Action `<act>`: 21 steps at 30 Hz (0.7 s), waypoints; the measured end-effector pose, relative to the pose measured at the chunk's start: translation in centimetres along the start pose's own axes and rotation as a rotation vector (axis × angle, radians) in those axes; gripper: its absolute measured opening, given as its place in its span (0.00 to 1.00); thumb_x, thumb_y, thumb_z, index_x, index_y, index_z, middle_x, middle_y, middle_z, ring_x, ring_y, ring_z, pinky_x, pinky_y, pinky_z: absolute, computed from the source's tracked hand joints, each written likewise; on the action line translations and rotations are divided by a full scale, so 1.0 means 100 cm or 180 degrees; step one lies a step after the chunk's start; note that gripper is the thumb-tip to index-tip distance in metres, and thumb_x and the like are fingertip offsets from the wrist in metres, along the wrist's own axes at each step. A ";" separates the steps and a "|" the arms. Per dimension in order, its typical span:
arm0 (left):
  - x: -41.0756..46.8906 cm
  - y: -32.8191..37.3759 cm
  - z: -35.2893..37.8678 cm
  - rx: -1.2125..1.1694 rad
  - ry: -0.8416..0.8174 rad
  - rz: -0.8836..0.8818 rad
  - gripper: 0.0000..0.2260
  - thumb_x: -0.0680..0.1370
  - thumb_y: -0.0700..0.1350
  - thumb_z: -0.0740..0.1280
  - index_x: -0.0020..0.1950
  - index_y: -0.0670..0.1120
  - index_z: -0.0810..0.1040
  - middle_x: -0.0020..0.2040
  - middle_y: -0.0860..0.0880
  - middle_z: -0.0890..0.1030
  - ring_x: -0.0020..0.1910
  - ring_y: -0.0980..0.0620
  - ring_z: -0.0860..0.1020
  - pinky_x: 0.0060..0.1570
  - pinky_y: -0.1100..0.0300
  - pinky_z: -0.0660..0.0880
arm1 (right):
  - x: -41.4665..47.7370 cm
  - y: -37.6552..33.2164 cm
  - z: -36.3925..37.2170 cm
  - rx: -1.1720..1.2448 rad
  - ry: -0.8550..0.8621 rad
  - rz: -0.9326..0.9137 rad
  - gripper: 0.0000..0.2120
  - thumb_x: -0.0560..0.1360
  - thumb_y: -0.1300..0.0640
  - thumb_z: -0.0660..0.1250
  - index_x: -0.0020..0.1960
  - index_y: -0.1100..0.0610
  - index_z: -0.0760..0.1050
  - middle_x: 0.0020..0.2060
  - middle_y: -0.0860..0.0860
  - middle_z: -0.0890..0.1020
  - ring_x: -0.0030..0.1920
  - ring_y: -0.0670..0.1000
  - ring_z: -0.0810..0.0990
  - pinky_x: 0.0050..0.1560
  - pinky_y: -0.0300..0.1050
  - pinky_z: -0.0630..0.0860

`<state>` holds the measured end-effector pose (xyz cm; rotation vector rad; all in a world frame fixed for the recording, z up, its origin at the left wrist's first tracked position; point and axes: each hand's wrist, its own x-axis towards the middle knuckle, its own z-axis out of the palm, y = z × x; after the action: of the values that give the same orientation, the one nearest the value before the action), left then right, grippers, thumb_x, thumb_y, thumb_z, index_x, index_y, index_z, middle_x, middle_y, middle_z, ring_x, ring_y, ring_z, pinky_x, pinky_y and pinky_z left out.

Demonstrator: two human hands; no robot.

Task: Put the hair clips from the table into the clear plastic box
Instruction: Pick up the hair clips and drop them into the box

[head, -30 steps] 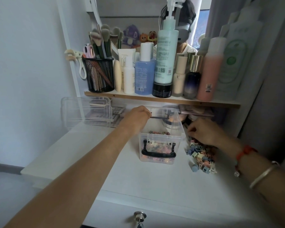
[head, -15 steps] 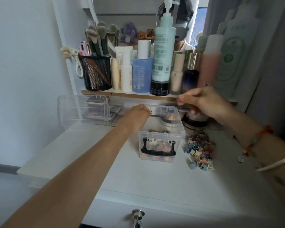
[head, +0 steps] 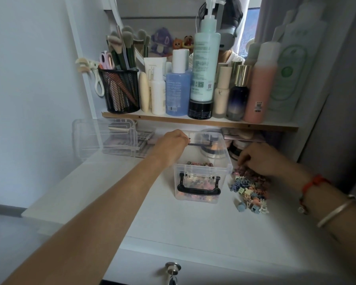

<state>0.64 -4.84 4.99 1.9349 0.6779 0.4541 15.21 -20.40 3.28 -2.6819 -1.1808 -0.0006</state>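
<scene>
While L hand [head: 173, 143] grips clear plastic box [head: 195, 195] lid [head: 211, 139] open, R hand [head: 259, 159] curled onto hair clips [head: 249, 188] pile, grip unclear

White table [head: 173, 227] fills 6 o'clock, with a drawer knob [head: 172, 268] on its front. Wooden shelf [head: 193, 121] runs across 12, mirror [head: 164, 19] above it. Pale wall [head: 29, 79] at 9, grey skirting [head: 2, 208] and floor [head: 4, 243] at 8. Grey surface [head: 343, 130] at 3, curtain or panel unclear. Soft, even light.
</scene>
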 end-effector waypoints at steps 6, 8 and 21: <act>-0.001 0.001 0.000 -0.0005 -0.0020 0.0021 0.09 0.77 0.39 0.57 0.39 0.48 0.72 0.41 0.53 0.71 0.45 0.47 0.71 0.33 0.63 0.64 | -0.002 -0.008 -0.008 0.0339 0.0545 0.0103 0.11 0.73 0.66 0.64 0.48 0.56 0.83 0.51 0.53 0.84 0.54 0.54 0.80 0.54 0.41 0.73; -0.002 0.002 0.000 -0.0023 -0.0018 0.0018 0.07 0.77 0.39 0.57 0.44 0.46 0.72 0.45 0.51 0.72 0.46 0.47 0.71 0.34 0.63 0.64 | -0.003 -0.013 -0.015 0.0760 0.0806 0.0072 0.08 0.74 0.64 0.65 0.48 0.58 0.83 0.49 0.54 0.84 0.52 0.52 0.80 0.51 0.37 0.70; 0.001 0.001 0.001 -0.0036 0.0011 -0.0020 0.13 0.77 0.39 0.57 0.35 0.51 0.70 0.46 0.51 0.72 0.46 0.47 0.72 0.34 0.62 0.64 | -0.008 -0.042 -0.038 0.2579 0.0600 -0.0244 0.09 0.72 0.69 0.66 0.51 0.66 0.80 0.26 0.44 0.81 0.25 0.34 0.76 0.30 0.22 0.69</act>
<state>0.80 -4.90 4.98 1.9212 0.6819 0.4565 11.89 -18.97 7.73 -1.8828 -0.9482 0.1707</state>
